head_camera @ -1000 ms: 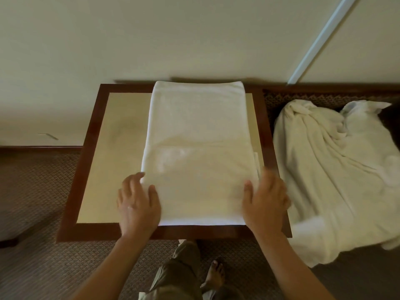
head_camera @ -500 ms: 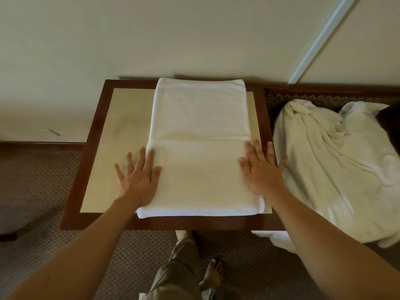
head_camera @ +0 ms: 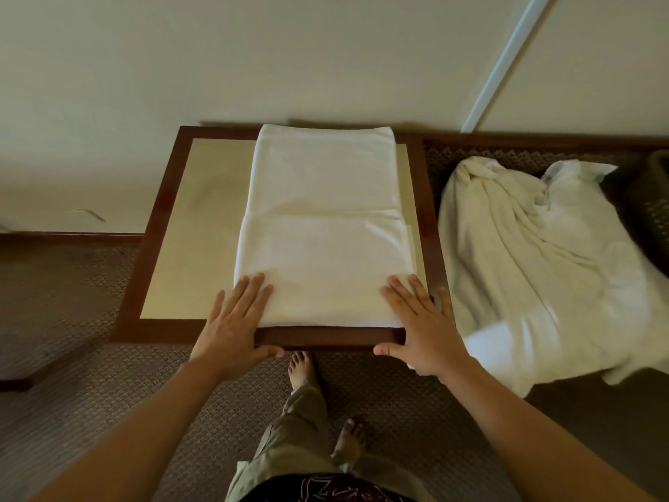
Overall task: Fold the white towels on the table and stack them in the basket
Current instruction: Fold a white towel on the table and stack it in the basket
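Lying flat on the table [head_camera: 163, 248], a white folded towel [head_camera: 322, 226] is seen running from the far edge to the near edge, set right of centre so that a bare cream strip of tabletop is left on its left. The table is framed by a dark wooden border. One fold line is seen crossing the towel about midway; the near half is doubled over the far half, and its surface is smooth, with only faint creases. A thin edge of a lower layer is seen sticking out along the right side.

The left hand [head_camera: 235, 320] is laid flat on the near left corner of the towel, fingers straight and slightly spread, thumb hooked over the table's front edge. The right hand [head_camera: 421, 324] is laid the same way on the near right corner, fingers extended and apart, thumb along the front border. Nothing is gripped by either hand; both are pressed palm-down.

Right of the table, a crumpled towel pile [head_camera: 535, 262] is heaped on the floor, unfolded, heavily wrinkled, with one end bunched into a knot-like twist at the far side. At the far right edge of the view a dark woven basket [head_camera: 651, 211] is partly seen, just beside the pile; its contents cannot be made out.

Below, bare feet and trouser legs are noted on patterned carpet [head_camera: 72, 356].
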The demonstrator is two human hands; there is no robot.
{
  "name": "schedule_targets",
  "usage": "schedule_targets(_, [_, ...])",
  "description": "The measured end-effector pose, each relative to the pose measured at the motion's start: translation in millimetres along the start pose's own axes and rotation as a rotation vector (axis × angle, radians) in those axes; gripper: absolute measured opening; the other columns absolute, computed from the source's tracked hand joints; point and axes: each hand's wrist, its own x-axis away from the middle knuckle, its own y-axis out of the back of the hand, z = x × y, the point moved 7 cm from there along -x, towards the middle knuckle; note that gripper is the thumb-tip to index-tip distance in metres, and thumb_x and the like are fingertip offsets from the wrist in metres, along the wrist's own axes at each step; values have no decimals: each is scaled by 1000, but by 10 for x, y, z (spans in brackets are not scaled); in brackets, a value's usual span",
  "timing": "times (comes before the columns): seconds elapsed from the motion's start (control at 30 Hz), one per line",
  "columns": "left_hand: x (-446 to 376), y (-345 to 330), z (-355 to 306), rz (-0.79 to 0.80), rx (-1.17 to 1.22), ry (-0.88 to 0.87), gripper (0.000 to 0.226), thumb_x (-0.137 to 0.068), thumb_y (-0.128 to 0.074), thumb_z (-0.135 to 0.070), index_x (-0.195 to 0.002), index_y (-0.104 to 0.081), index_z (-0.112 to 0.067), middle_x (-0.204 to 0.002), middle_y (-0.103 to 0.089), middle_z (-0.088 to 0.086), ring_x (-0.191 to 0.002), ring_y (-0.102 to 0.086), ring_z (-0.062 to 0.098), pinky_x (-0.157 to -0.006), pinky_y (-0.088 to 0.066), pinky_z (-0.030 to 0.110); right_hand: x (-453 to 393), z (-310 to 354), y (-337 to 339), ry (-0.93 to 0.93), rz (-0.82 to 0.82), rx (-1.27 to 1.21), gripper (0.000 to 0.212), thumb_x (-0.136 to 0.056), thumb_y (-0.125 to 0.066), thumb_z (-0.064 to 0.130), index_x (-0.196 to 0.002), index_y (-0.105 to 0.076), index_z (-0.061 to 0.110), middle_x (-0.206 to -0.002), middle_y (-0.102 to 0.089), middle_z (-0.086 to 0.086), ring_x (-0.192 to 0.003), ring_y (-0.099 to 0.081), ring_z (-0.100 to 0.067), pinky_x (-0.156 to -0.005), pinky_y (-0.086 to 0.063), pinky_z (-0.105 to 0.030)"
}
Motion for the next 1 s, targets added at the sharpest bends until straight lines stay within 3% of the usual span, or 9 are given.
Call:
schedule_targets(0.13, [146,5,-32,-75,75,-6,111,-87,-71,-54,-163,6,-32,-170,19,-10,-156,17,16,-126,-6,51,138,46,-50,0,-33,-30,104,-83,-69,65,-162,-6,39,-170,9,18,-157,14,-13,-122,-7,-55])
schedule_targets(0.27, [393,58,-113,-270,254,-86,85,-82,-75,1,-156,-40,-20,-167,-29,1,-154,-25,26,-119,-33,58,442,43,-3,61,-308,-45,79,-70,-84,12,-143,-55,25,-159,-43,9,-148,-38,-19,-103,-32,-50])
schedule_targets(0.33, [508,123,-134,-347,345,-110,75,-79,-73,11,-147,-54,-15,-157,-46,3,-146,-42,26,-112,-43,58,542,18,54,67,-389,-89,71,-66,-80,3,-131,-63,26,-149,-55,11,-141,-49,-19,-99,-34,-47])
schedule_targets(0.4, [597,232,-90,-362,483,1,63,-81,-73,10,-137,-62,-16,-140,-60,2,-127,-57,21,-102,-53,53,574,-29,156,33,-387,-194,62,-68,-76,10,-125,-64,30,-136,-64,14,-132,-56,-17,-99,-31,-43])
schedule_targets(0.47, [668,383,-35,-345,621,170,54,-86,-74,0,-129,-64,-29,-119,-69,0,-100,-65,12,-82,-61,36,591,-76,295,3,-323,-374,44,-75,-69,25,-118,-68,35,-117,-69,20,-117,-62,-10,-100,-35,-43])
schedule_targets(0.57, [747,583,-33,-326,791,339,52,-88,-76,-10,-125,-56,-41,-102,-68,-7,-85,-65,4,-59,-50,13,694,-111,504,-14,-258,-689,28,-81,-73,22,-106,-72,34,-95,-73,20,-93,-69,-7,-86,-53,-36])
schedule_targets(0.73, [838,908,-111,-422,963,413,23,-93,-73,-24,-111,-61,-31,-95,-69,-6,-83,-66,10,-53,-51,15,901,-160,816,-96,-242,-1011,33,-83,-80,-1,-105,-72,23,-94,-76,4,-85,-71,-12,-72,-53,-14])
schedule_targets(0.9, [859,1132,-157,-590,968,410,25,-97,-59,-39,-111,-59,-18,-92,-66,-2,-81,-64,14,-58,-48,29,903,-144,1017,-104,-245,-1181,26,-85,-78,2,-107,-71,14,-94,-76,-6,-84,-74,-22,-67,-61,-31])
schedule_targets(1.0, [745,1276,-142,-656,944,409,27,-98,-55,-41,-108,-57,-17,-89,-63,-5,-77,-60,11,-57,-46,31,777,-150,1148,-128,-285,-1298,24,-87,-72,3,-111,-69,8,-92,-77,-4,-81,-75,-19,-64,-61,-29])
